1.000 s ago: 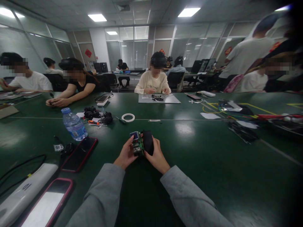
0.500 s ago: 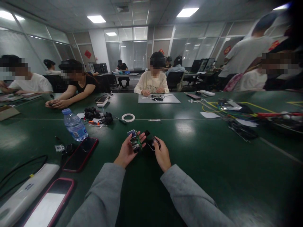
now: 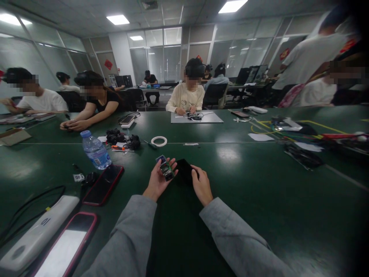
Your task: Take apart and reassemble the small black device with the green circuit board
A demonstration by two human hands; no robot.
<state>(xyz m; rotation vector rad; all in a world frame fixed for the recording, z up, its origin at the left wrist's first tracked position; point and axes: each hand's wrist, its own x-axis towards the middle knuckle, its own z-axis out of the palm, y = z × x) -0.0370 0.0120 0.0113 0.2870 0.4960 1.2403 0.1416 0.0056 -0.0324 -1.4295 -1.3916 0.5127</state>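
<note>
A green circuit board (image 3: 167,171) is being cradled in the left hand (image 3: 156,181), to the right of the water bottle (image 3: 96,151) and nearer the camera, with its fingers being spread out behind the board. A black case (image 3: 184,169) is being gripped between the thumb and fingers of the right hand (image 3: 202,184), farther right of the bottle. Whether the case is being touched by the left fingertips cannot be told. A red-edged phone (image 3: 104,185) is being supported by the green table (image 3: 245,200) just on the bottle's near side. Beyond the bottle and to its right, small parts are being handled over a grey mat (image 3: 213,118) by a co-worker (image 3: 186,96).
</note>
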